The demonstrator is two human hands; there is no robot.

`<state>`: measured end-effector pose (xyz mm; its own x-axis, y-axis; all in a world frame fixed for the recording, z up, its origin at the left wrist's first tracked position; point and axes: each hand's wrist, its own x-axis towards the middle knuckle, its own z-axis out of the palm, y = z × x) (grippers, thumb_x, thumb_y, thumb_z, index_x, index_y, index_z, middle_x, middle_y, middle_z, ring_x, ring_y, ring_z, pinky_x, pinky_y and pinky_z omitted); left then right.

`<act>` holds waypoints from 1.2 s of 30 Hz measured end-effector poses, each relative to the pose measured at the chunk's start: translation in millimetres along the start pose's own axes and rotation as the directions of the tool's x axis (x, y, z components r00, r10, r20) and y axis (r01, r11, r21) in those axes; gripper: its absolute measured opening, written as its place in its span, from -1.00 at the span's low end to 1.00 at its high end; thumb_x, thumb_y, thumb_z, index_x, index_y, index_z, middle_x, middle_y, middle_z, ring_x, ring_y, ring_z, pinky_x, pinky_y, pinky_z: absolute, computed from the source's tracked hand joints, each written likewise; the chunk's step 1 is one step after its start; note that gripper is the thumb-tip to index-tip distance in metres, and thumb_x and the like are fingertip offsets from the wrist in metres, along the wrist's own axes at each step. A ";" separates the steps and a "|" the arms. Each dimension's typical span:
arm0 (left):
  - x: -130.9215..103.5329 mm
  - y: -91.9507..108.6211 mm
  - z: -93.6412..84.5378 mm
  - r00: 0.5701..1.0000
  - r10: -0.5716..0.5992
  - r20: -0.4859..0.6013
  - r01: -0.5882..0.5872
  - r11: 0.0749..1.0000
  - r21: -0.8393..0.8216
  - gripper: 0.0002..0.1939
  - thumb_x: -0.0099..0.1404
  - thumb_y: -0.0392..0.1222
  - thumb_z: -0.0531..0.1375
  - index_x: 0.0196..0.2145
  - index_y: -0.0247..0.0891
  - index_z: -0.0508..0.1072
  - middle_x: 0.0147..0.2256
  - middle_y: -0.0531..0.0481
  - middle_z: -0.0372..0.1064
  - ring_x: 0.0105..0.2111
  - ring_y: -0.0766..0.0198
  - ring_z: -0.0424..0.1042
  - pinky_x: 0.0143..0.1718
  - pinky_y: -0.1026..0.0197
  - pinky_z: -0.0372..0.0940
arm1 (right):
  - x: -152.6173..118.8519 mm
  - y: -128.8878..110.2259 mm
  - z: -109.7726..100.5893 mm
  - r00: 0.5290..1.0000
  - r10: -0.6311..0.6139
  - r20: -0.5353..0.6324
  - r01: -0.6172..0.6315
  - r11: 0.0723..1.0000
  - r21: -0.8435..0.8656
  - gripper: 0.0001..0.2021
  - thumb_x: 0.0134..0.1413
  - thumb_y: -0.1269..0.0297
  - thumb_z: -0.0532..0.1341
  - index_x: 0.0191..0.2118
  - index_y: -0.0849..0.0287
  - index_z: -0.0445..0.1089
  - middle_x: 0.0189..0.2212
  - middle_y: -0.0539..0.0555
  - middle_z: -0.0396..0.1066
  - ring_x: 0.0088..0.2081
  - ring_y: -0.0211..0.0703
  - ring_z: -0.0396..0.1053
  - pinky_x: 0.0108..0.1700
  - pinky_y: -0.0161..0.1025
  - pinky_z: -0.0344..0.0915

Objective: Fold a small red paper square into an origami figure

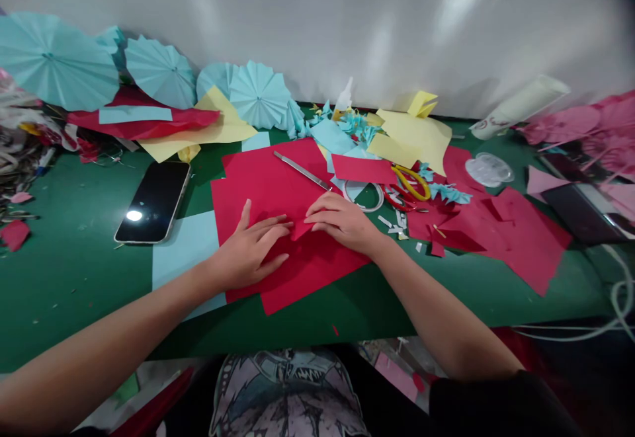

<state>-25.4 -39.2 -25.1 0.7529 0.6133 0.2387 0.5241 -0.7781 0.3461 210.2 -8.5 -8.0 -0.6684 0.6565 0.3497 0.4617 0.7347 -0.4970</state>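
Sheets of red paper [317,278] lie stacked in front of me on the green table. My left hand [253,248] rests on them, fingers stretched out and thumb apart, its fingertips close to a small red paper piece [299,229]. From the other side, my right hand [342,220] pinches that piece between thumb and fingers; its exact folds blend into the red below. A slim silver craft knife [302,171] lies across the upper part of the red sheets. Light blue paper [186,252] sticks out from under them at the left.
A phone [155,202] lies left. Right of the sheets are yellow-handled scissors [414,182], a white tape roll [364,207] and red scraps [496,225]. Pleated blue paper rosettes [260,93] lean on the wall, near a white glue bottle [344,96]. A cable [570,336] hangs right.
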 end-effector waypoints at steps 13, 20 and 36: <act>3.1 16.4 -11.6 0.924 -0.340 0.173 0.359 0.625 -0.693 -0.78 0.27 -0.05 0.05 -0.22 -0.23 0.30 -0.50 0.05 0.49 -0.50 0.29 0.49 -0.48 0.32 0.35 | 0.1 -24.8 2.4 0.981 0.179 0.067 -0.190 0.959 0.210 -0.83 0.12 0.25 0.13 -0.36 0.11 0.46 -0.41 -0.01 0.51 -0.38 -0.26 0.43 -0.31 -0.30 0.29; 5.1 23.7 -7.8 0.863 -0.460 0.210 0.440 0.479 -0.760 -0.78 0.27 -0.11 0.08 -0.47 -0.28 0.29 -0.59 0.04 0.43 -0.58 0.34 0.47 -0.56 0.37 0.34 | 0.3 -28.8 6.0 0.914 0.368 -0.173 -0.316 0.910 0.269 -0.77 0.07 0.18 0.17 -0.14 0.11 0.32 -0.36 0.01 0.42 -0.36 -0.27 0.37 -0.28 -0.30 0.28; 4.8 25.2 -8.7 0.880 -0.436 0.191 0.426 0.544 -0.723 -0.72 0.32 -0.06 0.00 -0.46 -0.26 0.29 -0.49 0.01 0.47 -0.46 0.32 0.49 -0.43 0.30 0.38 | 2.6 -29.4 3.8 0.847 0.517 -0.122 -0.437 0.808 0.394 -0.90 0.04 0.35 0.14 -0.26 0.14 0.30 -0.42 0.00 0.34 -0.38 -0.26 0.33 -0.36 -0.29 0.27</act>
<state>-12.1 -54.7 -7.3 0.5101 0.8526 -0.1139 0.3181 -0.0639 0.9459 192.7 -29.1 4.6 -0.2561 0.9570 0.1358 0.4357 0.2397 -0.8676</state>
